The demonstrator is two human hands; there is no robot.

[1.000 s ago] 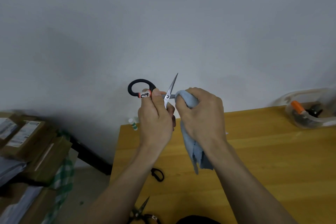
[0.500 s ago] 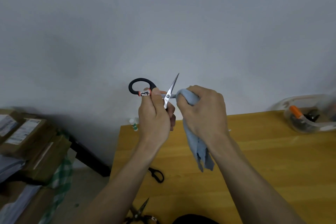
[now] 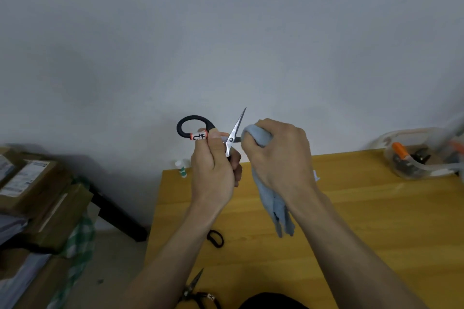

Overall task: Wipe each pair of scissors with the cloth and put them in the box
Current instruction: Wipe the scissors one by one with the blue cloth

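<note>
My left hand (image 3: 213, 170) grips the handles of black-handled scissors (image 3: 234, 130), blades spread open, held up in front of the wall above the wooden table (image 3: 351, 221). One blade points up; the other is wrapped in the light blue cloth (image 3: 258, 134). My right hand (image 3: 278, 155) holds that cloth bunched round the blade, and its tail hangs down below my wrist. The clear plastic box (image 3: 421, 158) stands at the table's far right with scissors inside. Another pair of scissors (image 3: 194, 288) lies at the near edge, and a black handle loop (image 3: 215, 238) shows under my left forearm.
A small white and green tube (image 3: 181, 168) stands at the table's far left corner. Stacked cardboard boxes (image 3: 37, 195) and a green checked cloth sit on the floor to the left. A plain wall rises behind the table.
My right hand with the cloth has slid a little along the covered blade. Both hands and the scissors have stayed at about the same spot.
</note>
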